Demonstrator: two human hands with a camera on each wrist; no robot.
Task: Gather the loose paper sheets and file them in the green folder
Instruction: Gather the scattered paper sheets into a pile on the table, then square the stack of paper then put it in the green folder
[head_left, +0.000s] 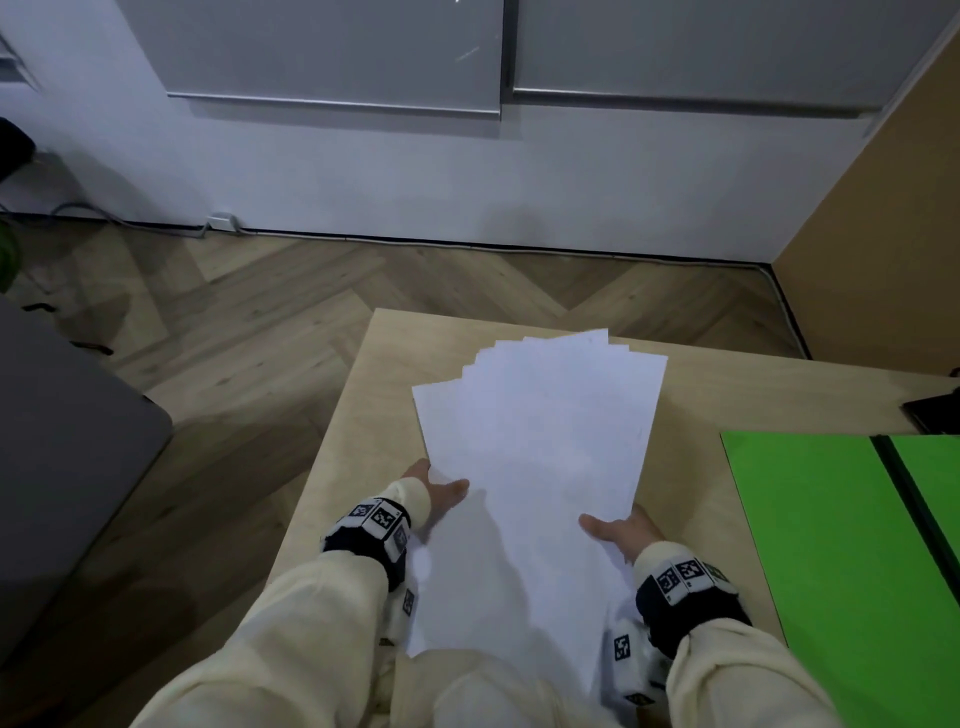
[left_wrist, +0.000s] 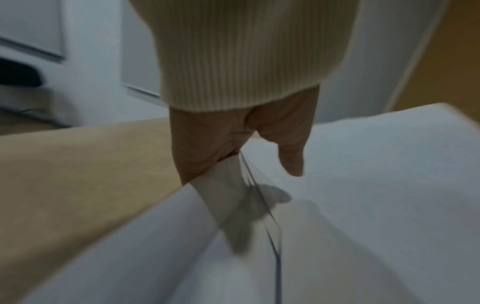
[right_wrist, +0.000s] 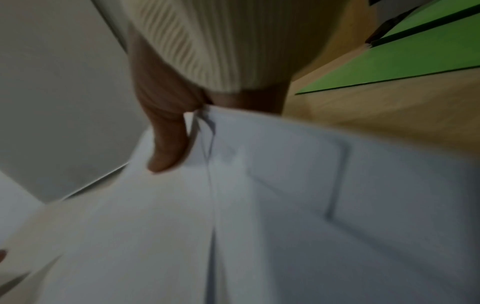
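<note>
A fanned stack of several white paper sheets (head_left: 540, 457) is held above the wooden table (head_left: 363, 415), its far corners splayed. My left hand (head_left: 439, 491) grips the stack's left edge, thumb on top and fingers underneath; the left wrist view shows the same pinch of my left hand (left_wrist: 241, 148) on the sheets (left_wrist: 363, 185). My right hand (head_left: 621, 532) grips the right edge the same way, and in the right wrist view the thumb of that hand (right_wrist: 168, 144) lies on the sheets (right_wrist: 285, 195). The green folder (head_left: 841, 545) lies open and flat on the table to the right, with a dark spine (head_left: 914, 499); it shows again as the folder (right_wrist: 405, 59) behind my right hand.
A dark flat object (head_left: 935, 410) sits at the table's far right edge behind the folder. A grey surface (head_left: 62, 467) stands to the left across a gap of herringbone floor (head_left: 260, 312). A white wall with cabinets and a floor cable lies ahead.
</note>
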